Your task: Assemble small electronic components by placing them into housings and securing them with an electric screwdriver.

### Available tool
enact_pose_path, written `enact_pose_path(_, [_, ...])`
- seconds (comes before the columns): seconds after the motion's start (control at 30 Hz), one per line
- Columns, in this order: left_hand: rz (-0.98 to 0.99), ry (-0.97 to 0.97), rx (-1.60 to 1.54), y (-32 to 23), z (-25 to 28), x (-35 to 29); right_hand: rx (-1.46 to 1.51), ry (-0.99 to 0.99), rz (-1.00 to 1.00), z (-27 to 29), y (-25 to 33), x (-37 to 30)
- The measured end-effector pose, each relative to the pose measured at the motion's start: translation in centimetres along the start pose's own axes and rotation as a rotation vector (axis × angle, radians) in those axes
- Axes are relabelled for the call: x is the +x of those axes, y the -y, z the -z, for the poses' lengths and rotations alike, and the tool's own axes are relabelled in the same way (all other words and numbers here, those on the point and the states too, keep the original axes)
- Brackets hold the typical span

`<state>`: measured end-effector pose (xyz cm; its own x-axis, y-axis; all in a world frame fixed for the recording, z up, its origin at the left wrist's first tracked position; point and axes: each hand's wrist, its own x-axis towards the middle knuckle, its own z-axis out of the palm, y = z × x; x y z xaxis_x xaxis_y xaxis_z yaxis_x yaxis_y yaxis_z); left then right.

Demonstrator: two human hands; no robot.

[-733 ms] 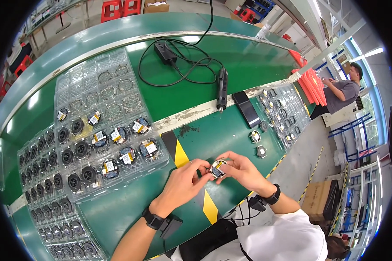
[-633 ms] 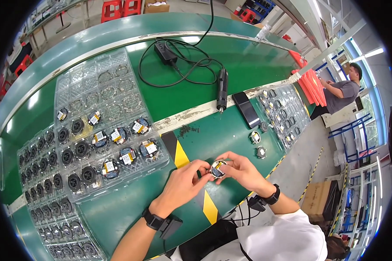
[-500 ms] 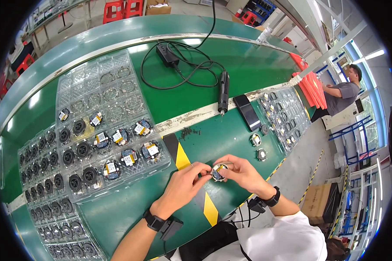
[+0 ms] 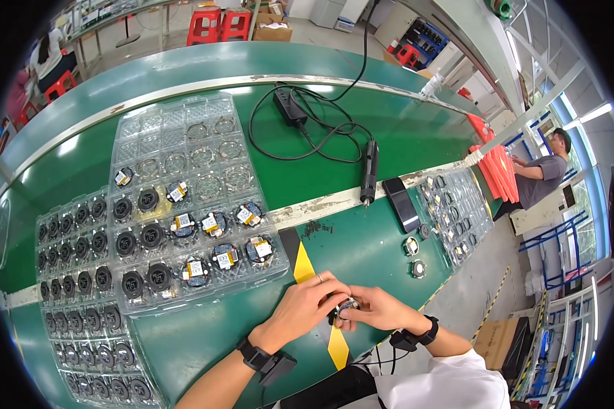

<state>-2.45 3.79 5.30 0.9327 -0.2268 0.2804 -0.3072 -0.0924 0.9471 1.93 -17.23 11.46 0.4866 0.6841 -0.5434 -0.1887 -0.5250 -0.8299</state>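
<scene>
Nearest, two forearms with black wrist straps (image 4: 256, 354), coming in over the lower edge beside a white garment (image 4: 440, 385). Hands together above the green bench (image 4: 205, 344). Right hand (image 4: 382, 308): thumb and fingers clamped on a round electronic module (image 4: 348, 307), which sits between both hands, partly covered by them. Left hand (image 4: 314, 300): bent fingers against the module's upper left side; cannot tell whether they pinch it or only steady it. Ring on one left finger.

Under the hands, black-and-yellow tape (image 4: 304, 264) crosses the bench. To the left, clear plastic trays (image 4: 278, 271): black discs and labelled circuit modules sit in the nearer pockets, clear or pale rings in several farther ones. Right of the hands, two loose round parts (image 4: 418, 268) lie near another filled tray (image 4: 447, 258).

Farther: a dark phone (image 4: 402, 204), then a black pen-shaped driver (image 4: 370, 174), its cable coiling toward a black box (image 4: 290, 108). Beyond, right, a person (image 4: 546, 167) stands by orange-red sheets (image 4: 496, 170). Farthest left, red stools (image 4: 205, 27).
</scene>
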Motion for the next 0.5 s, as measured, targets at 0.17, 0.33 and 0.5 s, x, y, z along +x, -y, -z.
enact_pose_path(0.17, [0.176, -0.040, -0.003, -1.0, 0.2, 0.1, 0.088, 0.000, -0.026, 1.4, -0.3, -0.9])
enact_pose_path(0.33, [0.057, -0.052, 0.074, 0.0, 0.1, -0.1, -0.241, -0.026, -0.305, 5.2, 0.1, -3.0])
enact_pose_path(0.5, [0.026, -0.064, 0.068, 0.3, 0.0, -0.3, -0.531, 0.058, -0.427, 6.7, 0.4, -3.3])
